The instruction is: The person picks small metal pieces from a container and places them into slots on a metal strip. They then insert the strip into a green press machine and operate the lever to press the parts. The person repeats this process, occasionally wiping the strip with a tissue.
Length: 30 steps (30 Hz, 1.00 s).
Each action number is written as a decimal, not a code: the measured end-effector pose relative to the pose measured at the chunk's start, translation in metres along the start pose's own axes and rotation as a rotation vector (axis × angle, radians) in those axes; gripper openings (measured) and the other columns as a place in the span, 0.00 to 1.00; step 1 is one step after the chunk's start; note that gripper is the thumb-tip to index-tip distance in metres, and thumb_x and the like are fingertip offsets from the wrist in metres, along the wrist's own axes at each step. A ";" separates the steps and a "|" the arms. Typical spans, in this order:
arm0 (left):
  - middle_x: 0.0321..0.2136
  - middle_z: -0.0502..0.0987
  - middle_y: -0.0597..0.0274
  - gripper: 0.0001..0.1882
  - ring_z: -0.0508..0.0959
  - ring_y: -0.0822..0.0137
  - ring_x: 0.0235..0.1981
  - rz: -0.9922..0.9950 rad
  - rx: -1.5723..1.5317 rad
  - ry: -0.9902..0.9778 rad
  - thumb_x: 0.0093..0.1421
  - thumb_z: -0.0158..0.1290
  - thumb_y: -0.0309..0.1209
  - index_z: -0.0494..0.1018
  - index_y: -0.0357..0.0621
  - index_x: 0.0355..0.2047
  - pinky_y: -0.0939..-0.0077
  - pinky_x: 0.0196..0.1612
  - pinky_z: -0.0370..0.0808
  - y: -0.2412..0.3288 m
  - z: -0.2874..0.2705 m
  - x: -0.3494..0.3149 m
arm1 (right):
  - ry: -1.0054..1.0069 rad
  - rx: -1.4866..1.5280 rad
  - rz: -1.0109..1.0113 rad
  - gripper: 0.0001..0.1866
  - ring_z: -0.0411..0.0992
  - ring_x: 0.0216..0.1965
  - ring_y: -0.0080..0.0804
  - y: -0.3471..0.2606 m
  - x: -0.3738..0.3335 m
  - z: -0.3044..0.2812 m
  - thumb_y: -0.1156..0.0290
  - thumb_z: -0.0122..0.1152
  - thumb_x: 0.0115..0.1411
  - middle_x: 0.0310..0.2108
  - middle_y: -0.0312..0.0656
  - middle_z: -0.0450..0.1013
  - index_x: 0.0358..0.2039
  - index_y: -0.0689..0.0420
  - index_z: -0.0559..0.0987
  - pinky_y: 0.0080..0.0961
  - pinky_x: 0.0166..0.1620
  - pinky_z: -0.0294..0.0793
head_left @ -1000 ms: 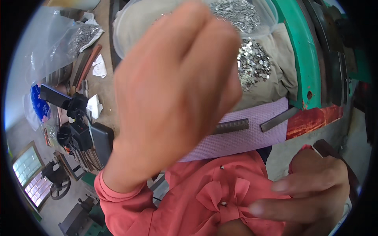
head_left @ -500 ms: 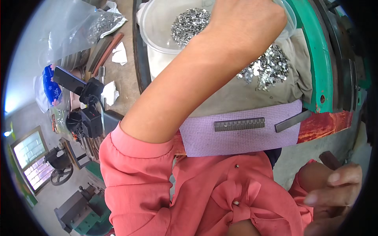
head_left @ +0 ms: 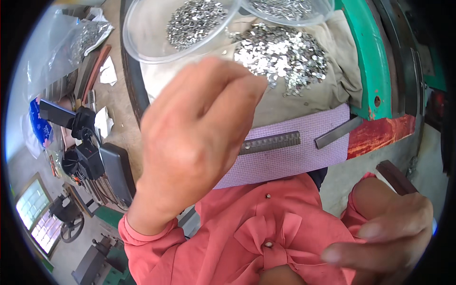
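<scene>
My left hand (head_left: 194, 128) is closed, its fingertips pressed together just short of a pile of small shiny metal discs (head_left: 285, 57) on beige cloth. Whatever the pinch holds, if anything, cannot be made out. Below it, partly covered by that hand, a notched dark metal bar (head_left: 273, 143) lies on a lilac woven mat (head_left: 285, 164). A plain flat dark bar (head_left: 338, 132) rests at the mat's right edge. My right hand (head_left: 389, 237) hangs at the lower right, away from the table, fingers apart and loosely bent, with nothing visible in them.
Two clear plastic tubs hold small metal pieces: one tub (head_left: 135, 47) at the back left, another tub (head_left: 325, 16) at the back right. A green machine frame (head_left: 365, 61) borders the right side. On the left stand a phone (head_left: 56, 113) and a clear bag (head_left: 52, 52).
My left hand has come back from over the tubs toward me, down to beside the mat. The disc pile and tubs are now uncovered. My right hand has shifted slightly left.
</scene>
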<state>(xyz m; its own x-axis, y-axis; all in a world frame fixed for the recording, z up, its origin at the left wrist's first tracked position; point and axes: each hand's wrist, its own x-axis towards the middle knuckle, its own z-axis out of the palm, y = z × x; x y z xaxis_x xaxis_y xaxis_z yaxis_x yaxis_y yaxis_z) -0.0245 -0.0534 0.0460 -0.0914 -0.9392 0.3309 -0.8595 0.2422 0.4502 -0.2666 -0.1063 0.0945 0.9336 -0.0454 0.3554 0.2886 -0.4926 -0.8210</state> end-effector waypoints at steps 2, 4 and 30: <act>0.35 0.81 0.57 0.13 0.82 0.64 0.33 -0.064 -0.026 -0.023 0.53 0.61 0.14 0.82 0.38 0.38 0.74 0.34 0.78 -0.001 -0.001 -0.015 | 0.030 0.012 -0.004 0.07 0.73 0.37 0.29 0.007 -0.005 0.018 0.56 0.62 0.58 0.33 0.32 0.76 0.31 0.41 0.83 0.29 0.37 0.73; 0.35 0.81 0.57 0.14 0.83 0.62 0.34 -0.082 -0.073 -0.007 0.53 0.61 0.14 0.82 0.39 0.39 0.74 0.35 0.78 -0.006 0.008 -0.022 | 0.059 0.009 0.003 0.07 0.73 0.37 0.29 0.011 -0.010 0.033 0.56 0.62 0.59 0.32 0.32 0.76 0.31 0.41 0.82 0.29 0.37 0.73; 0.49 0.81 0.53 0.20 0.81 0.50 0.48 -0.074 -0.113 -0.153 0.53 0.54 0.16 0.80 0.40 0.47 0.64 0.51 0.79 -0.024 0.029 -0.038 | 0.045 0.035 -0.062 0.09 0.74 0.34 0.30 0.015 0.007 0.037 0.58 0.60 0.60 0.31 0.35 0.76 0.28 0.46 0.81 0.31 0.33 0.73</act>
<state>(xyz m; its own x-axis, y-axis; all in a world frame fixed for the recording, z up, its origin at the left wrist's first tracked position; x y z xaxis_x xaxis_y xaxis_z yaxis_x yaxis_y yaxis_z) -0.0154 -0.0302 -0.0018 -0.1129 -0.9795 0.1671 -0.8055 0.1887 0.5618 -0.2480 -0.0818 0.0686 0.9036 -0.0552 0.4249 0.3533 -0.4650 -0.8118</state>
